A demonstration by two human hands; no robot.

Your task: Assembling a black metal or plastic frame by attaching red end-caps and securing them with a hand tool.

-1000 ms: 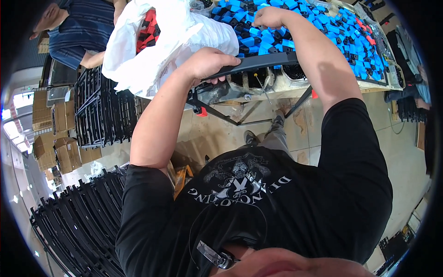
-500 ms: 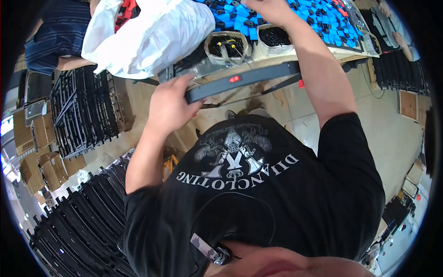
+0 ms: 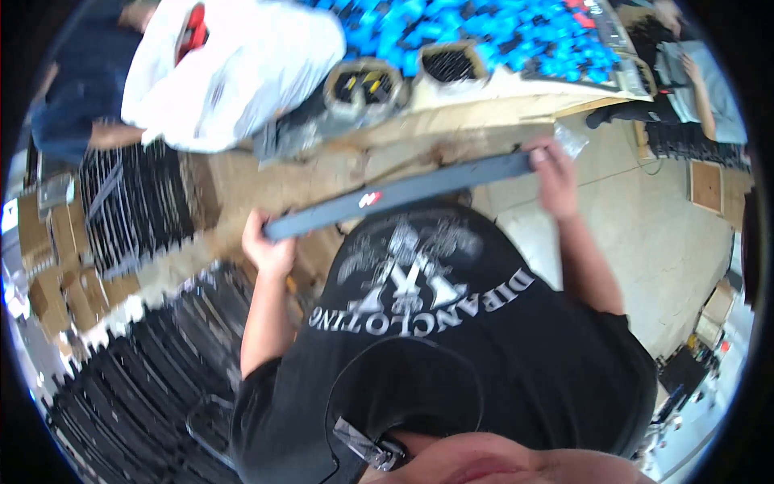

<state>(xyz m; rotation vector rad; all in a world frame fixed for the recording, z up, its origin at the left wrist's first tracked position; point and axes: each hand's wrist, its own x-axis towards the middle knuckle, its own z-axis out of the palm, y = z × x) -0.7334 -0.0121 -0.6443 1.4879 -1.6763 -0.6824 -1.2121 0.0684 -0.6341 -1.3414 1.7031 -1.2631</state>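
A long dark grey bar [image 3: 435, 179] with a small red and white piece partway along it spans the space in front of my body. My left hand [image 3: 270, 246] is closed round its left end, the thumb and fingers on either side. At the other end my right hand [image 3: 556, 179] grips the bar, slightly blurred by motion. The bar tilts, its right end farther away from me than the left. It is held off the table, between the table's near edge and my shirt.
The wooden table [image 3: 516, 95] bears many blue clips [image 3: 484, 28], two tubs of black parts, one tub [image 3: 363, 89] with yellow-handled tools on top, and a white bag [image 3: 234, 81]. Racks of black bars [image 3: 145, 387] stand at left. Other people are at far left and far right.
My right hand has come back from the blue clips and taken hold of the bar's right end. Both hands have brought the bar nearer my body, away from the table.
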